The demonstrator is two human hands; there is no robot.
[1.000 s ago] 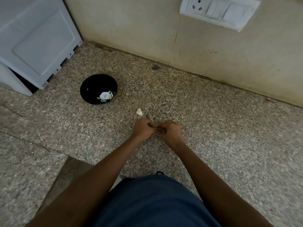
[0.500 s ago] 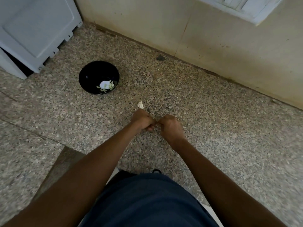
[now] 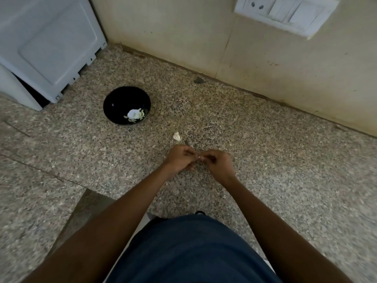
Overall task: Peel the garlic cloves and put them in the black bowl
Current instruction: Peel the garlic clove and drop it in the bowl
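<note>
My left hand (image 3: 179, 159) and my right hand (image 3: 217, 163) meet fingertip to fingertip over the speckled stone counter, both pinching a small garlic clove (image 3: 198, 157) that is mostly hidden between the fingers. A black bowl (image 3: 118, 101) stands up and to the left of my hands, with several pale peeled cloves (image 3: 135, 115) lying in its bottom. A white piece of garlic (image 3: 177, 136) lies on the counter just beyond my left hand, apart from it.
A white appliance (image 3: 47, 43) leans at the back left corner. A beige wall (image 3: 204, 37) with a switch and socket plate (image 3: 285, 15) closes off the back. A step in the counter edge (image 3: 87, 203) lies near my left forearm.
My hands stay together on the clove, with small finger movements. The camera view shifted, down then back up.
</note>
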